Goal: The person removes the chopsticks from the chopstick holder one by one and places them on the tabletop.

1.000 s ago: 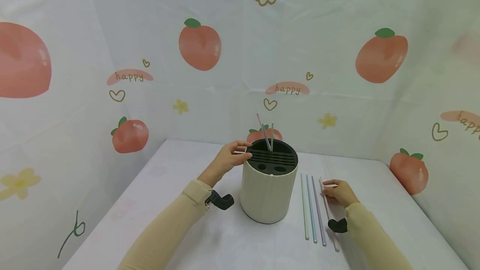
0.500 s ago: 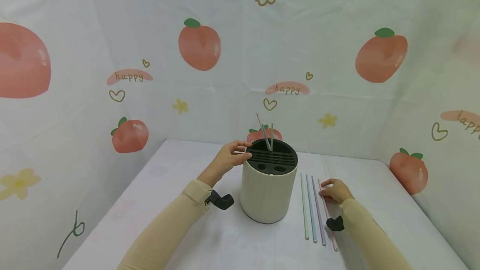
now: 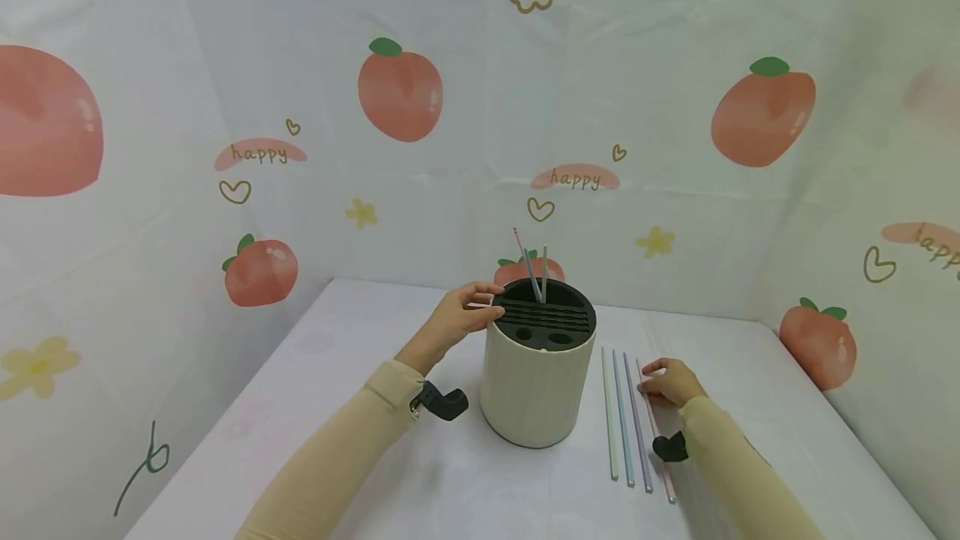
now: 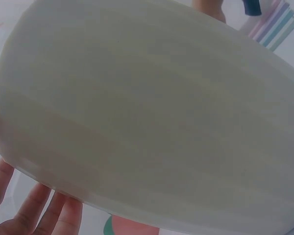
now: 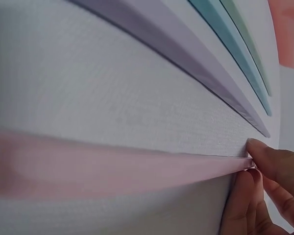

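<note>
A round cream knife block [image 3: 534,390] with a black slotted top [image 3: 547,319] stands on the table. My left hand [image 3: 457,311] rests its fingertips on the left of the rim; the left wrist view has its fingers [image 4: 32,210] along the edge, partly hidden. Right of the block, my right hand [image 3: 675,382] pinches the far, thin end of a pink chopstick [image 3: 660,448] between thumb and fingertips [image 5: 257,147]. Beside it lie a purple chopstick [image 3: 639,432], a blue chopstick [image 3: 624,427] and a green chopstick [image 3: 609,423], roughly side by side.
Several thin chopsticks [image 3: 543,269] stand in the large opening at the back of the block's top. The white table [image 3: 420,473] meets a fruit-printed cloth backdrop [image 3: 465,173] behind and at both sides.
My right hand has shifted slightly left, bringing the pink chopstick's far end a little nearer the purple one. My left hand and the knife block have not moved.
</note>
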{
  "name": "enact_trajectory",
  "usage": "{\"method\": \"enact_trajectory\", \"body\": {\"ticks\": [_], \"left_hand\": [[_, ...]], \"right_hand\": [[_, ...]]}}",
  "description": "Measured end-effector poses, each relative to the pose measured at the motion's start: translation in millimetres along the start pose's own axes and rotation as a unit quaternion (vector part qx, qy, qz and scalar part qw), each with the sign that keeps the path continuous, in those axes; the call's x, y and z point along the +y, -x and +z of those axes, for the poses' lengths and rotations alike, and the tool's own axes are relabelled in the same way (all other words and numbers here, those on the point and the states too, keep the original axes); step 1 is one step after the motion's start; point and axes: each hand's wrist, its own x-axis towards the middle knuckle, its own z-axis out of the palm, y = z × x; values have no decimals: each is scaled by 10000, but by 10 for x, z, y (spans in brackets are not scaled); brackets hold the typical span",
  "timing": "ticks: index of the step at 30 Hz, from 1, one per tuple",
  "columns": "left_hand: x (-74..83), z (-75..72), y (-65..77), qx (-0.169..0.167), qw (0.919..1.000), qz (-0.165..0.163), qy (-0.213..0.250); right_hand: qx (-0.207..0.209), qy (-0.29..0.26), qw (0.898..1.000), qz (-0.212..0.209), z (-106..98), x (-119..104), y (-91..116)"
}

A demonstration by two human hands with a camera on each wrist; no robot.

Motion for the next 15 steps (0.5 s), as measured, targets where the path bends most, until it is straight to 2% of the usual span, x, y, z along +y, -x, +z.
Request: {"method": "enact_trajectory", "body": {"ticks": [9, 12, 15], "left_hand": [[7, -1, 9, 18, 10000, 10, 8], [8, -2, 10, 4, 10000, 4, 27], [11, -8, 14, -18, 10000, 8, 24]], "right_hand": [[-182, -323, 9993, -31, -52, -31, 2], [-255, -663, 9973, -166, -119, -149, 33], [-404, -1239, 9900, -541, -205, -357, 65]]}}
